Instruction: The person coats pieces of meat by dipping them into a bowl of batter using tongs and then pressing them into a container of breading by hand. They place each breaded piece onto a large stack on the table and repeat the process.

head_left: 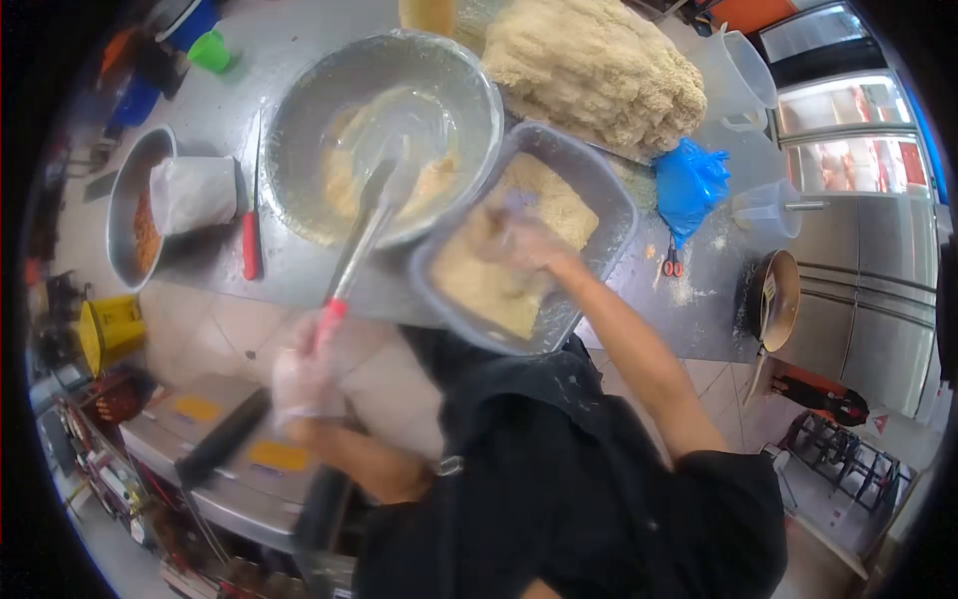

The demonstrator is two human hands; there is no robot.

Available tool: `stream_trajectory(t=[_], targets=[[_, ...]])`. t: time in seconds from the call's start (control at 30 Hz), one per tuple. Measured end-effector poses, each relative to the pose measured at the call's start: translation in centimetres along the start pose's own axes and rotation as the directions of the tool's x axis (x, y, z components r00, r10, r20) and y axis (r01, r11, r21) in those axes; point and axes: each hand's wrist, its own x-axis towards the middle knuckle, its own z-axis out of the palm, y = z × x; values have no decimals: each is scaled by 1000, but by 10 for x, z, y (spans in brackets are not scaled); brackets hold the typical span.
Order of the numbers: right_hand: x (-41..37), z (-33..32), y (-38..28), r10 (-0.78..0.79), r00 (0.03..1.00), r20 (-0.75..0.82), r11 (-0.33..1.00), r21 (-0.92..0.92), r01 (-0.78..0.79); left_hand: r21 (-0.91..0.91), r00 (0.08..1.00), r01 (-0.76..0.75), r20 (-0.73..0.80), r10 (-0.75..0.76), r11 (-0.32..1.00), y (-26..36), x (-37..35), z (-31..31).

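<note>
My gloved left hand [307,377] is wrapped around the red grips of metal tongs [361,235]. The tongs reach up over a large metal bowl [284,165], their tips by the pale wet batter [414,120] inside. In a grey plastic tub [621,215] of breadcrumbs [559,200], my gloved right hand [521,242] is among the crumbs. Motion smears its fingers, so whether they hold anything does not show. The tub sits right against the bowl, at the table's near edge.
A heap of crumbs [589,70] lies behind the tub. Right of it are a blue plastic bag [691,180], scissors [673,264], clear jugs [766,208] and a pan [780,299]. A red-handled knife [250,245] and an oval metal basin [120,225] lie left.
</note>
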Motion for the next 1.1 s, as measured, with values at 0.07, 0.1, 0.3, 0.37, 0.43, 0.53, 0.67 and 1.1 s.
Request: stream_trajectory(t=[0.07,0.1,0.3,0.37,0.43,0.53,0.67,1.1], targets=[[11,-14,23,42,960,278,986,-167,5,-18,1000,-10,-11,10,1000,6,-4,-6],[10,-15,37,93,911,401,968,-251,12,-48,1000,-19,-18,18,999,8,-5,-6],[-31,-43,33,-93,986,140,985,-129,112,32,985,-142,-96,144,989,-12,6,2],[-37,-52,26,-175,980,96,973,-133,187,57,974,-166,-146,172,985,-7,-5,-1],[-51,-79,23,-226,974,4,958,-179,223,56,947,-248,-196,254,967,1,-4,1],[-80,-122,10,-341,930,-138,940,-72,334,-60,986,-165,-18,164,985,-7,-3,0],[-102,-208,-2,-334,909,-248,937,20,350,96,999,-53,-6,54,994,-15,-1,0],[-11,-462,81,-506,620,-600,793,-605,62,22,987,-117,-111,119,993,13,1,0]])
